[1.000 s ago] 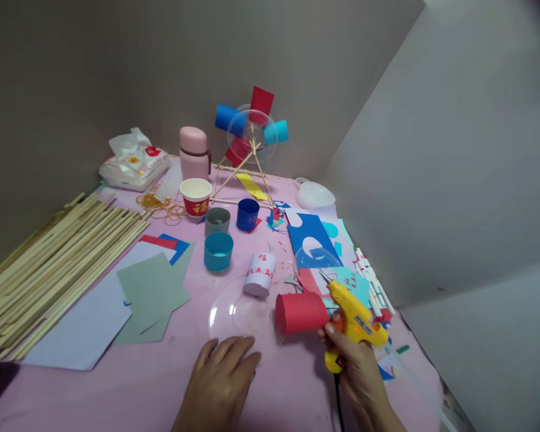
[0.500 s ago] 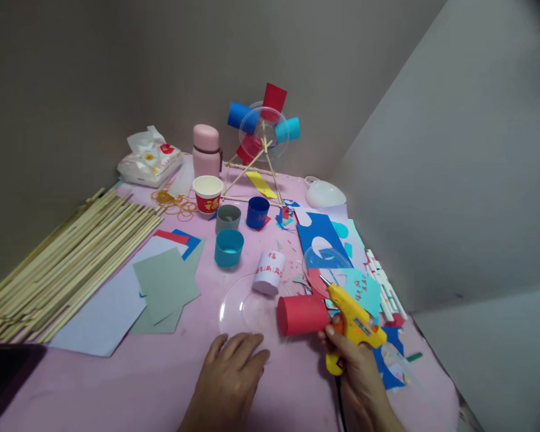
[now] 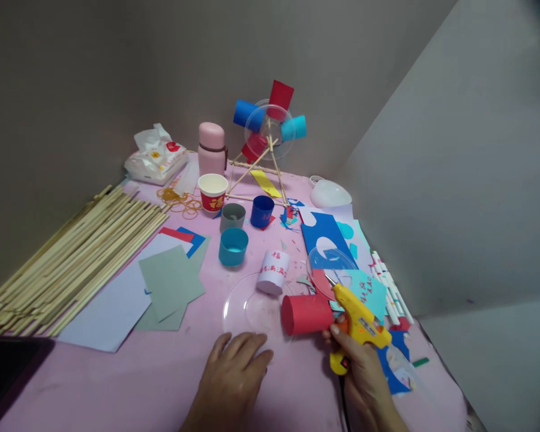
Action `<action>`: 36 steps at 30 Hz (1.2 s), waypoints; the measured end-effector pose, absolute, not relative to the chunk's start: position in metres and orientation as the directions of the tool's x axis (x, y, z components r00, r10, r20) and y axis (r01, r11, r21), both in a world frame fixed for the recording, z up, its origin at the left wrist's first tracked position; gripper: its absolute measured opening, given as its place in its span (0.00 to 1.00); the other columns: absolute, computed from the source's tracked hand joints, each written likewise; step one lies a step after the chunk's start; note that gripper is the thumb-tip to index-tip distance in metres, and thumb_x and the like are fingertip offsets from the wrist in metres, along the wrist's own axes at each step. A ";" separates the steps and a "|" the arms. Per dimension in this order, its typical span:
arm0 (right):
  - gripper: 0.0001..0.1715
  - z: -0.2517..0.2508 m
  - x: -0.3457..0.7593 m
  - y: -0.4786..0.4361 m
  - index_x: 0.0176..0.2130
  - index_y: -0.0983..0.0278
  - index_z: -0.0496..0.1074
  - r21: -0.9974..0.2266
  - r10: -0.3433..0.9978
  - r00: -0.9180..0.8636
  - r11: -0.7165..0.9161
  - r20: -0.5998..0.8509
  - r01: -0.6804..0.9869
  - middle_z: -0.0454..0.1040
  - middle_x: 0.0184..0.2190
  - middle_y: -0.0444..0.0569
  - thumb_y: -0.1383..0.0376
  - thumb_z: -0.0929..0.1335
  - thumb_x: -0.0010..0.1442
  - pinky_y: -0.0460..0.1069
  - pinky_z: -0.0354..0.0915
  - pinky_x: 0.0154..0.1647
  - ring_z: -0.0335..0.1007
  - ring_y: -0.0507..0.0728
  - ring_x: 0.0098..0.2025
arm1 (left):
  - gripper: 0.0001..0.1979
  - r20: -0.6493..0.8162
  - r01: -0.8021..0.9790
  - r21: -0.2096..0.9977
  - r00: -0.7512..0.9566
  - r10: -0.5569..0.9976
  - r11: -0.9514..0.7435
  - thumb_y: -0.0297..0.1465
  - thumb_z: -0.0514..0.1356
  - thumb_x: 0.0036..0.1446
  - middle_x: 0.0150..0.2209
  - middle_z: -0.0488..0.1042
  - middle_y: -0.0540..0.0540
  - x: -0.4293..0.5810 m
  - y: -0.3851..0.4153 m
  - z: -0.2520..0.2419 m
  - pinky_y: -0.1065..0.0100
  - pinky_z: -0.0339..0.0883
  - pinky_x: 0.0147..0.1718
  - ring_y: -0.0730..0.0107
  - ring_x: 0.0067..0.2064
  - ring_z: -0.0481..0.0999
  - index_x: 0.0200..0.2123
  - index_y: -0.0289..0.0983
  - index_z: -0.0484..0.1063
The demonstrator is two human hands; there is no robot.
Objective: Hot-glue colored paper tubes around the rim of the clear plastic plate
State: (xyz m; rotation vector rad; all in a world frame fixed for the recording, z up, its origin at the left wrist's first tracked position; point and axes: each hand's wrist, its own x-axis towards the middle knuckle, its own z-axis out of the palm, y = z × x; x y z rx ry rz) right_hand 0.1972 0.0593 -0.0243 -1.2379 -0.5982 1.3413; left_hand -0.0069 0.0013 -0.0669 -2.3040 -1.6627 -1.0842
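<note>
My right hand is wrapped round the handle of a yellow glue gun, its metal nozzle pointing up and left. Close to its trigger lies a red paper cylinder on its side. My left hand rests palm down with fingers apart, at the near rim of a clear plastic disc. On the far part of that disc is a white paper cylinder with red writing. Beyond stand a teal cup, a grey cup and a dark blue cup.
A stick frame carries a clear wheel with coloured paper cylinders at the back. Wooden sticks and grey paper lie left. A pink bottle and red paper cup stand behind. Markers and blue paper lie right.
The whole scene has shifted slightly to the right in view. Both hands hold nearly the same pose, and the glue gun stays in my right hand.
</note>
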 end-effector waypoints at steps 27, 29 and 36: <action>0.19 -0.023 0.200 0.062 0.30 0.63 0.73 -0.904 0.921 0.232 -0.214 -0.313 -0.370 0.77 0.21 0.39 0.65 0.80 0.37 0.39 0.70 0.24 0.73 0.48 0.22 | 0.12 0.502 0.859 0.272 0.258 0.826 -0.434 0.25 0.52 0.59 0.42 0.80 0.53 -0.013 0.001 -0.057 0.63 0.59 0.42 0.68 0.41 0.76 0.38 0.45 0.73; 0.20 -0.023 0.200 0.063 0.30 0.63 0.74 -0.904 0.921 0.233 -0.212 -0.312 -0.373 0.77 0.21 0.39 0.65 0.80 0.37 0.39 0.70 0.24 0.73 0.48 0.22 | 0.11 0.509 0.855 0.262 0.272 0.817 -0.448 0.26 0.53 0.59 0.42 0.80 0.53 -0.014 0.002 -0.057 0.64 0.59 0.41 0.68 0.40 0.76 0.38 0.45 0.73; 0.19 -0.024 0.197 0.063 0.30 0.63 0.74 -0.897 0.923 0.218 -0.217 -0.317 -0.386 0.77 0.22 0.39 0.65 0.80 0.38 0.39 0.70 0.24 0.73 0.49 0.23 | 0.13 0.503 0.862 0.284 0.239 0.831 -0.419 0.25 0.51 0.61 0.43 0.79 0.53 -0.012 -0.002 -0.057 0.63 0.59 0.43 0.69 0.41 0.75 0.38 0.45 0.74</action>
